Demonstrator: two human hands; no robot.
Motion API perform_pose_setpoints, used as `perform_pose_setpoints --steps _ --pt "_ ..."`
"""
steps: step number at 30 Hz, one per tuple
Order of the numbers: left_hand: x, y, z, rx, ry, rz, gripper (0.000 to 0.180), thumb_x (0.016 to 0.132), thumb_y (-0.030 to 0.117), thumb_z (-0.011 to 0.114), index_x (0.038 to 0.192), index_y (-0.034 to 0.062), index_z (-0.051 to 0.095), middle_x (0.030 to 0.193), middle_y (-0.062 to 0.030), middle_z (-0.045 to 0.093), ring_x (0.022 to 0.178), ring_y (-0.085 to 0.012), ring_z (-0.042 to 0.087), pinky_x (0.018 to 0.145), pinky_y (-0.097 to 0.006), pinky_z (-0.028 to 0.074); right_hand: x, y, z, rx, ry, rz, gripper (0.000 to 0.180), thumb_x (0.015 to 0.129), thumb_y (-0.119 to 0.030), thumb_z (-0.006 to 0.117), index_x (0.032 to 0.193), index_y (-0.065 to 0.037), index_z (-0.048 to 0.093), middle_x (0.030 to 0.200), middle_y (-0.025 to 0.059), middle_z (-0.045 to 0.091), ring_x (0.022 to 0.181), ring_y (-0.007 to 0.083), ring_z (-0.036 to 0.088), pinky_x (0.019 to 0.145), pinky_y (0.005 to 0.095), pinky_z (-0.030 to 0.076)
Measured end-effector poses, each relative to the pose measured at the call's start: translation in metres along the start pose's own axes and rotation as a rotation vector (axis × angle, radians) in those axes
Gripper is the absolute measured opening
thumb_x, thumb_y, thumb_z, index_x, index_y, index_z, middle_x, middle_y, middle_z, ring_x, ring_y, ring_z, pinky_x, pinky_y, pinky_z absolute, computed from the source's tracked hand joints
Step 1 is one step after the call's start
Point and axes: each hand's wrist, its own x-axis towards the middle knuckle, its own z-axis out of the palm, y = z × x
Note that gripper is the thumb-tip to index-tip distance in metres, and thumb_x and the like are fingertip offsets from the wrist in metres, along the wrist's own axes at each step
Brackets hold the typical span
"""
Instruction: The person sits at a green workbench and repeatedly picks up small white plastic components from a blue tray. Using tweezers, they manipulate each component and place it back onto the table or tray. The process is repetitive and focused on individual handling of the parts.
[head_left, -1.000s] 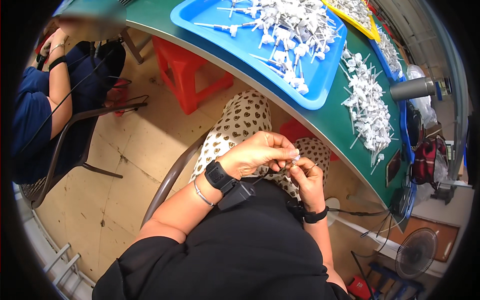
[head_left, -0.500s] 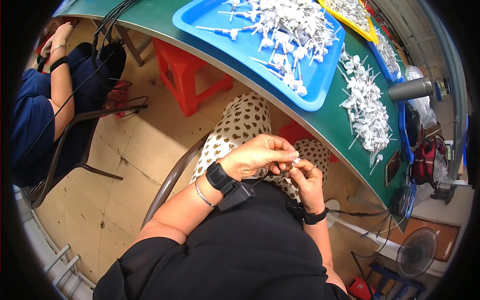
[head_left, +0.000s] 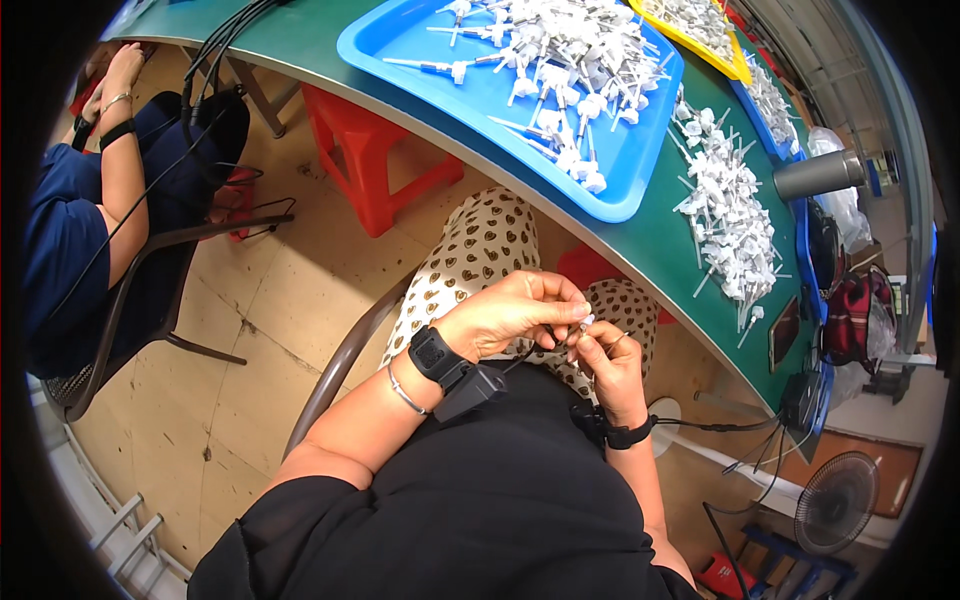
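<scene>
Above my lap, my left hand (head_left: 512, 314) is closed in a pinch on a small white plastic part (head_left: 586, 320). From the other side, my right hand (head_left: 612, 366) meets it, its thumb and fingers pinched on the same part. Fingers cover most of the piece, so its full shape is hidden. A blue tray (head_left: 615, 205) on the table holds a heap of white plastic pieces with thin stems (head_left: 570, 65). Beside it, a second pile of such pieces (head_left: 730, 205) lies directly on the green tabletop (head_left: 640, 235).
A yellow tray (head_left: 742, 68) and another blue tray stand farther back. To the right are a grey cylinder (head_left: 820, 175), a phone (head_left: 785, 332) and cables. A red stool (head_left: 360, 165) sits beneath the table. At left, another person (head_left: 75, 230) is seated; a fan (head_left: 836, 503) stands lower right.
Both hands keep their pinch on the small part, with slight finger movement. The table and trays sit slightly farther left in the picture.
</scene>
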Motion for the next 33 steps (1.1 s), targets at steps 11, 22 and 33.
perform_pose_setpoints --steps 11,22,33 --pt "0.0013 -0.0020 -0.0014 -0.012 0.014 0.004 0.018 0.093 0.017 0.070 0.099 0.0019 0.064 0.088 -0.0032 0.067 0.070 -0.0077 0.064 0.059 -0.019 0.053 -0.0013 -0.0045 0.0021 0.029 -0.026 0.021 0.016 0.099 -0.014 0.061 0.095 0.001 0.066 0.086 0.0038 0.067 0.076 0.0115 0.062 0.070 0.0245 0.049" --pt "0.0027 -0.0045 -0.0022 0.014 0.033 0.014 0.017 0.093 0.018 0.071 0.098 0.0026 0.066 0.087 -0.0022 0.067 0.069 -0.0069 0.063 0.059 -0.018 0.051 -0.0015 -0.0047 0.0026 0.057 -0.040 0.028 0.018 0.101 -0.014 0.059 0.095 0.002 0.064 0.084 0.0041 0.066 0.077 0.0114 0.062 0.071 0.0246 0.049" --pt "0.0019 -0.0003 0.0032 0.194 0.070 0.108 0.019 0.093 0.020 0.071 0.099 0.0032 0.067 0.083 -0.0003 0.066 0.069 -0.0052 0.062 0.060 -0.019 0.051 -0.0003 -0.0034 0.0080 0.085 0.026 0.047 0.024 0.102 -0.024 0.058 0.092 -0.004 0.063 0.075 0.0003 0.065 0.053 0.0007 0.043 0.048 0.0177 0.029"
